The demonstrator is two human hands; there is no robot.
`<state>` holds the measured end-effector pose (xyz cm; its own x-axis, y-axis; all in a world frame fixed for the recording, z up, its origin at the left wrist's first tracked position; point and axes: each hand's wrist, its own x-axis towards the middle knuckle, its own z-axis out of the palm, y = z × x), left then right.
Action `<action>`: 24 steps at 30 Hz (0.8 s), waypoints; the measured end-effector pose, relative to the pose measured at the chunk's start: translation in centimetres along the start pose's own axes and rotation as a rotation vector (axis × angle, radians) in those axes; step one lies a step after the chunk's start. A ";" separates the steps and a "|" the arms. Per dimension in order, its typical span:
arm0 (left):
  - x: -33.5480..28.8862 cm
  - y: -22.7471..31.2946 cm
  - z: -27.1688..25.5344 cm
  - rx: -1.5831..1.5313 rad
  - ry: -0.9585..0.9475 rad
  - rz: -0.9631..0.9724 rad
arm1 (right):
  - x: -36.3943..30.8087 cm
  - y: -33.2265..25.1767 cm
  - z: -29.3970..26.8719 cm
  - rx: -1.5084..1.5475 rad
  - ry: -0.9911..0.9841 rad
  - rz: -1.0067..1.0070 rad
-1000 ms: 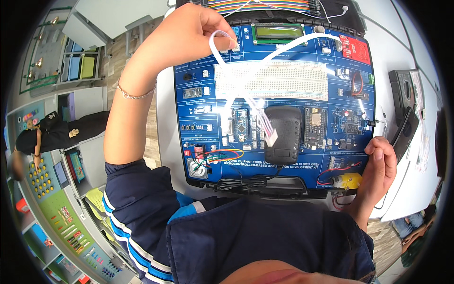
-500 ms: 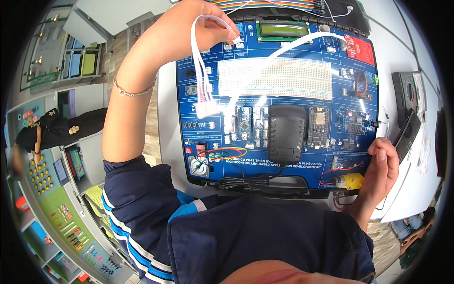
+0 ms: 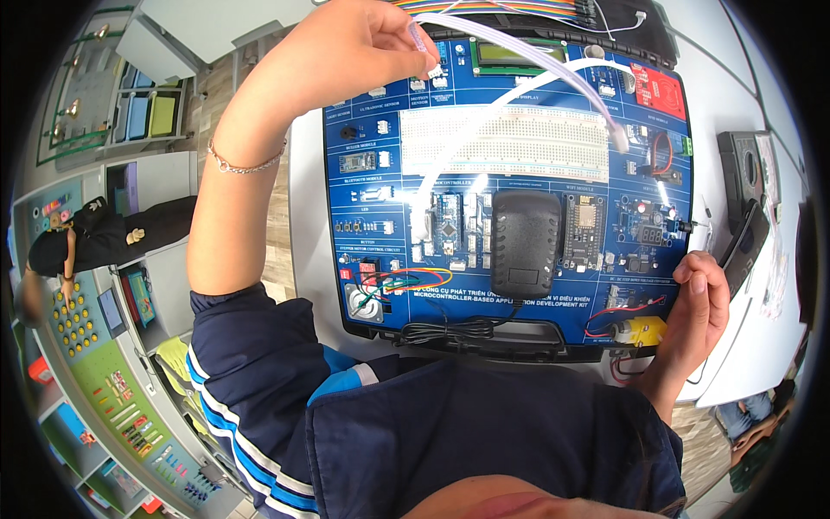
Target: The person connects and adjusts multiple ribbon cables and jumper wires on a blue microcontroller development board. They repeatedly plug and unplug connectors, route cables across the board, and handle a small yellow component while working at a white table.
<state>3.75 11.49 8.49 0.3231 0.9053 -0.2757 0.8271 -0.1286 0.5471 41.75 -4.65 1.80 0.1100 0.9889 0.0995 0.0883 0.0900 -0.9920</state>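
Observation:
Over the far left of a blue electronics training board, my left hand pinches the small white plug of a ribbon cable. That plug is at a white socket by the motion sensor area; whether it is seated I cannot tell. The cable arcs rightward, and its blurred loose end hangs over the right end of the white breadboard. A second white cable runs from the microcontroller to the red card-reader module. My right hand, fingers loosely bent and holding nothing visible, rests at the board's right edge beside a yellow motor.
A black power adapter lies on the board, its cord coiled at the near edge. Rainbow jumper wires lie in the case lid. A black multimeter stands to the right. Another person is by shelves at left.
The ribbon cable's loose end has swung from hanging over the board's left side to the right, beyond the breadboard. My left hand keeps its pinch near the same socket; my right hand stays put.

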 end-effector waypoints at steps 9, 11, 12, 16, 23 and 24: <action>-2.0 -1.8 -0.1 -0.456 0.185 0.032 | -0.1 0.1 -0.1 0.011 0.008 0.014; -2.3 -1.7 0.7 -0.735 0.323 0.053 | -0.1 0.1 -0.2 0.002 0.017 0.013; -2.5 -1.7 1.2 -0.876 0.389 0.063 | 0.0 0.2 -0.1 0.002 0.017 0.011; -2.8 -5.0 1.8 -1.141 0.397 0.163 | 0.2 0.4 0.1 0.032 0.030 0.025; -3.2 -8.4 3.8 -1.378 0.808 0.253 | 0.5 0.5 0.1 0.009 0.046 0.044; -3.2 -9.4 4.2 -1.376 0.858 0.276 | 0.5 0.2 0.2 -0.005 0.025 0.049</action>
<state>-3.11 8.07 0.94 -0.3392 0.9236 0.1785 -0.3654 -0.3043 0.8797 41.64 -4.11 1.62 0.1393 0.9888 0.0533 0.0873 0.0413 -0.9953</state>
